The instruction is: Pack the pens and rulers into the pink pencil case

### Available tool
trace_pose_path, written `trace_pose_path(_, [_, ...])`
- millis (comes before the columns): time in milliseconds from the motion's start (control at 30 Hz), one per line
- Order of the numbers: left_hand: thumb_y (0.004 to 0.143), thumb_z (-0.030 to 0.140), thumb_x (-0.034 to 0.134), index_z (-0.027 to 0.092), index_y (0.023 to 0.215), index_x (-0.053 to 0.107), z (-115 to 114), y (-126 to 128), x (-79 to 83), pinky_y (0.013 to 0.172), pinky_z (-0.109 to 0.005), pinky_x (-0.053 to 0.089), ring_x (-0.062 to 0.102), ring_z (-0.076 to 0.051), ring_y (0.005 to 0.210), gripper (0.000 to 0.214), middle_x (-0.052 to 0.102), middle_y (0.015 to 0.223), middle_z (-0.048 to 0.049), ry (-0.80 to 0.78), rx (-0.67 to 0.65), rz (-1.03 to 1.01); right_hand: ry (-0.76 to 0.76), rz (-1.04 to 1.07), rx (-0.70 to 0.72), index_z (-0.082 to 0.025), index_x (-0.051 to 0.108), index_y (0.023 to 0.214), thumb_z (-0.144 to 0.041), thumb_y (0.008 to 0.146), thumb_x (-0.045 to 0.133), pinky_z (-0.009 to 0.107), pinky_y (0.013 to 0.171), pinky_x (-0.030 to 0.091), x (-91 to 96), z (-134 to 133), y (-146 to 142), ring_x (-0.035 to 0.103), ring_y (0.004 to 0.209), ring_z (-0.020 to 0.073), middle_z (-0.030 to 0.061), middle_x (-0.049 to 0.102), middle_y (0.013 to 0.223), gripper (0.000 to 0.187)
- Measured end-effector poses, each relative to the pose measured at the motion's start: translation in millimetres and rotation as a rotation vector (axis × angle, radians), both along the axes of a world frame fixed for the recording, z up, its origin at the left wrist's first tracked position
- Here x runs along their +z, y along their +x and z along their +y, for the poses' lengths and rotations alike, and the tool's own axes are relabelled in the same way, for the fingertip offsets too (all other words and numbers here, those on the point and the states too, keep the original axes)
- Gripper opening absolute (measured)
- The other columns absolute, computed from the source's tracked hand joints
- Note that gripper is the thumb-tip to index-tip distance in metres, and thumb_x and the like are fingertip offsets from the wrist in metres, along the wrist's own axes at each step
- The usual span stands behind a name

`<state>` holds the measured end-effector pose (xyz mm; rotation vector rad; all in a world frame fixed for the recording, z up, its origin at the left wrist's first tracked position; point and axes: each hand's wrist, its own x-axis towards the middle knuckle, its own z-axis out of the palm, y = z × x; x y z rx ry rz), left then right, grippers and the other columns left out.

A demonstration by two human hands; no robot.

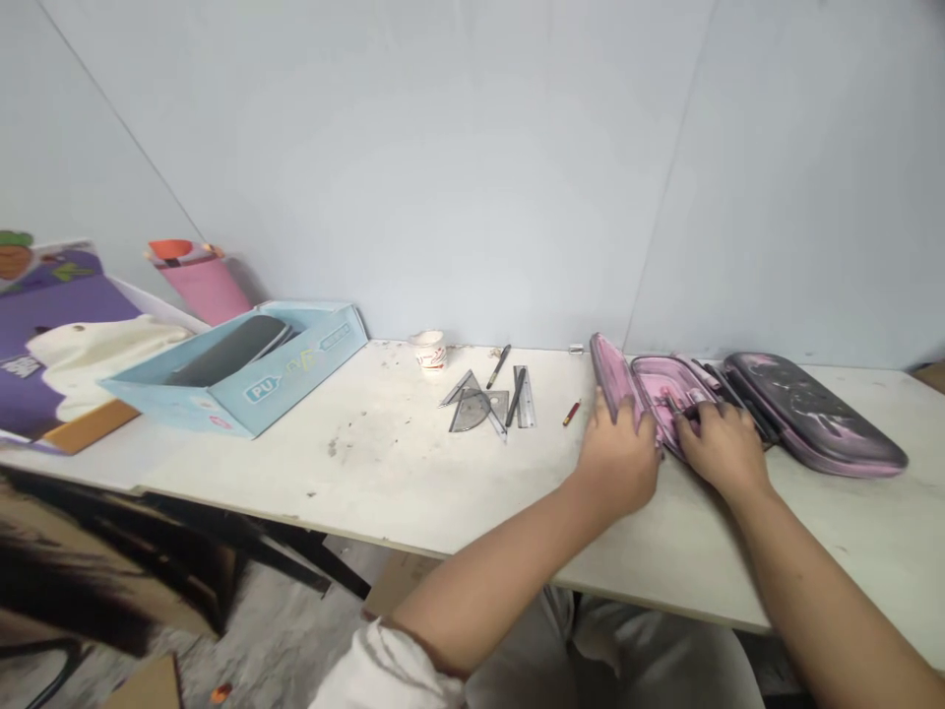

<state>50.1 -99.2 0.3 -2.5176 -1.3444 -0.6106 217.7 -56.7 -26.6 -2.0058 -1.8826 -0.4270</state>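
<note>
A pink-lined pencil case (657, 379) lies unfolded on the right part of the table, with a dark printed cover (804, 394) spread out to the right. My left hand (620, 453) grips the raised pink flap (611, 369) at its left side, fingers curled over it. Inside the middle section, my right hand (720, 443) reaches in with bent fingers. What those fingers hold, if anything, is hidden. Dark pens or pencils (727, 389) show along the section beside this hand. A short red pencil (571, 414) lies on the table left of my left hand.
Clear rulers, including a protractor (472, 410) and a straight ruler (526, 399), lie mid-table with black pens (499, 366). A paper cup (429, 351) stands behind them. Leftward are a blue box (295, 379), a pink cylinder (207, 289) and a purple box (44, 325). A wall closes the back.
</note>
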Motion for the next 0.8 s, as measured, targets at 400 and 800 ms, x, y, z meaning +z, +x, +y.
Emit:
trace_pose_path(400, [0.086,0.042,0.031,0.002,0.137,0.013,25.4,-36.9,-0.1,0.107,-0.039,0.025,0.026,-0.028,0.131,0.067,0.025,0.141,-0.0238,-0.431,-0.039,-0.717,0.137,-0.061,0.19,-0.011,0.059,0.088,-0.038,0.083,0.039,0.038,0.08,0.039,-8.9,14.3,-13.9,0.05,0.087,0.0268,0.0155,0.059,0.088,0.033])
trace_pose_path(800, [0.088,0.028,0.028,0.0,0.128,0.033,40.1,-84.9,-20.3,0.102,-0.04,0.028,0.039,-0.026,0.123,0.049,0.039,0.133,-0.0228,-0.408,-0.093,-0.196,0.08,-0.034,0.454,-0.015,0.058,0.086,-0.034,0.085,0.039,0.037,0.081,0.037,21.2,18.2,-99.0,0.048,0.088,0.0242,0.0112,0.058,0.087,0.027])
